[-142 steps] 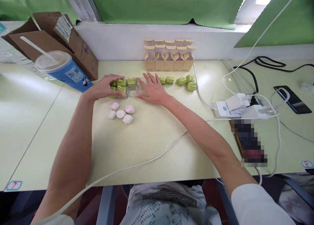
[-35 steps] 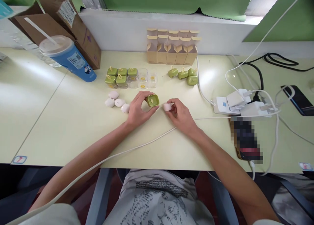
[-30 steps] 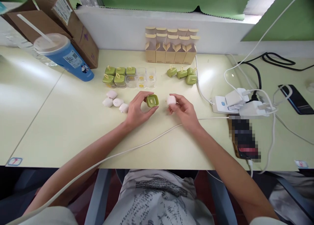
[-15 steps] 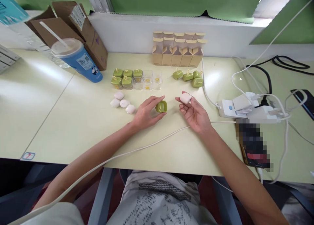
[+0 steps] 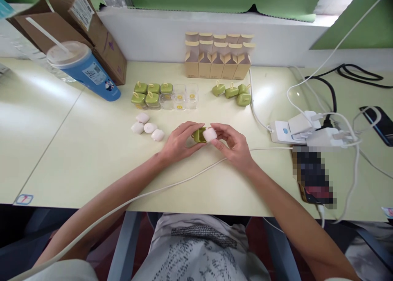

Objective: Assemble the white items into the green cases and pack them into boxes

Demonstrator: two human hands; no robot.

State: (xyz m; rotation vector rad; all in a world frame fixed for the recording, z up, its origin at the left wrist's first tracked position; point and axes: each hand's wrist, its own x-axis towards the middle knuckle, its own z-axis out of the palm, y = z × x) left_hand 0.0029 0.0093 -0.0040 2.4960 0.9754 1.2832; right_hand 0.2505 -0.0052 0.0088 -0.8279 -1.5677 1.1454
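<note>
Between thumb and fingers, my left hand [image 5: 180, 142] grips a small green cap [image 5: 199, 136], its hollow side turned to the right. My right hand [image 5: 235, 146] pinches a pale pink, rounded block [image 5: 210, 134] at the cap's opening; whether it touches the inside I cannot tell. Several more pale pink blocks [image 5: 150, 128] lie left of my left hand. Behind them stand small clear containers [image 5: 179, 97], some topped with green looped caps [image 5: 152, 97]. Loose green caps [image 5: 231, 92] rest beyond my right hand.
Small open cardboard boxes [image 5: 217, 64] stand by the wall. A blue cup [image 5: 89, 70] and a brown carton [image 5: 107, 48] are at the left. To the right are a white power strip [image 5: 284, 132], cables and a phone [image 5: 313, 174]. A white cable [image 5: 172, 185] crosses before my hands.
My right hand has moved left, bringing the pink block to the green cap. My left hand has turned the cap's hollow side toward the block. The view has shifted slightly.
</note>
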